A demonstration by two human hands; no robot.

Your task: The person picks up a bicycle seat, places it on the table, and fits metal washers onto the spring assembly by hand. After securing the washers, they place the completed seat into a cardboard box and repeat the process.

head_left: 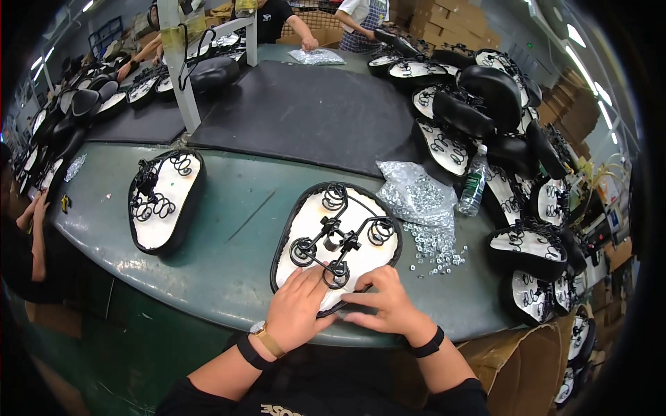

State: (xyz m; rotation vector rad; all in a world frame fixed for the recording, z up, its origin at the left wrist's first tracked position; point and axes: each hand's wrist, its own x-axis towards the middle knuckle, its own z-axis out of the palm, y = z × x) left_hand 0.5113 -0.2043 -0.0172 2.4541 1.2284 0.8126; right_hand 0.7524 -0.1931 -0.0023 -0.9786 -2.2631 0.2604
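A wide bicycle saddle (291, 267) lies upside down on the bench before me. Its white underside carries a black wire frame with coil springs and a metal clamp (334, 240) at the middle. My left hand (298, 310) rests on the saddle's near part, its fingers stretched toward the nearest springs; part of the fingertips is hidden. Beside it, my right hand (390, 302) is at the saddle's near right edge, thumb and fingers bent but apart, with nothing visible between them. To the right, loose metal nuts (433, 251) spill from a clear plastic bag (416, 193).
Another upturned saddle (166, 201) sits on the left of the green bench (229, 291). Saddles are piled at right (527, 243), near a plastic bottle (474, 182). A metal post (179, 76) rises by a black mat (298, 114). A cardboard box (517, 371) stands lower right. Co-workers stand beyond.
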